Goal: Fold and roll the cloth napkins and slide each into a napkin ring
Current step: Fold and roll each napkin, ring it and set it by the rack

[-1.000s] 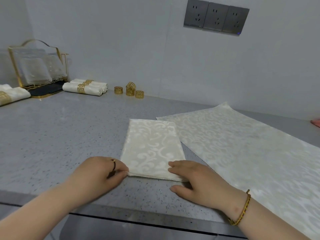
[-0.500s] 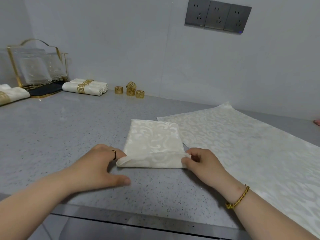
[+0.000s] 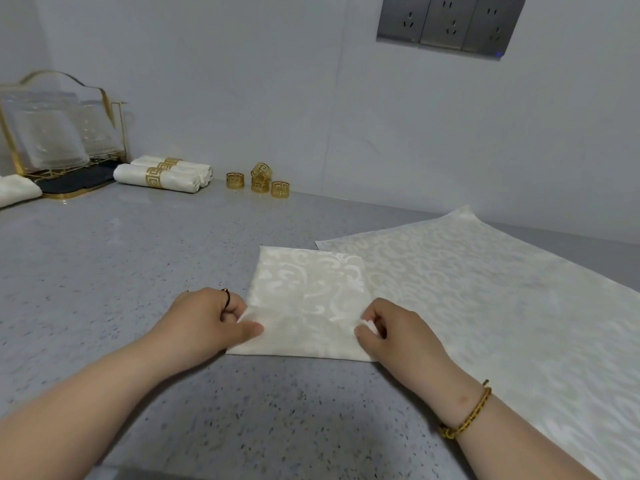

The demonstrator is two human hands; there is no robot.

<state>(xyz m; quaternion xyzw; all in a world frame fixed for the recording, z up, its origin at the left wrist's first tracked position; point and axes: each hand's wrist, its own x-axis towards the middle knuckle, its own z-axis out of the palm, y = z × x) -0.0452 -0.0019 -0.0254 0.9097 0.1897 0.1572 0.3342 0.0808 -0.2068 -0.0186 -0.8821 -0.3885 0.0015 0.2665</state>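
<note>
A folded cream napkin (image 3: 308, 292) with a swirl pattern lies on the grey counter (image 3: 121, 271), its near end turned over onto itself. My left hand (image 3: 204, 320) pinches the turned-over part at its left side, thumb on top. My right hand (image 3: 398, 336) pinches it at the right side. A larger flat cream napkin (image 3: 485, 299) lies spread to the right, partly under the folded one. Several gold napkin rings (image 3: 258, 181) stand by the back wall. Two rolled napkins in gold rings (image 3: 159, 174) lie left of them.
A gold-framed glass rack (image 3: 59, 133) on a dark tray stands at the back left. Another rolled napkin (image 3: 15, 192) shows at the left edge. Wall sockets (image 3: 450, 24) sit high on the wall. The counter's front edge runs just below my forearms.
Both hands lifted the napkin's near edge and rolled it away from me; the turned-over part is now wider and the hands have shifted farther up the napkin.
</note>
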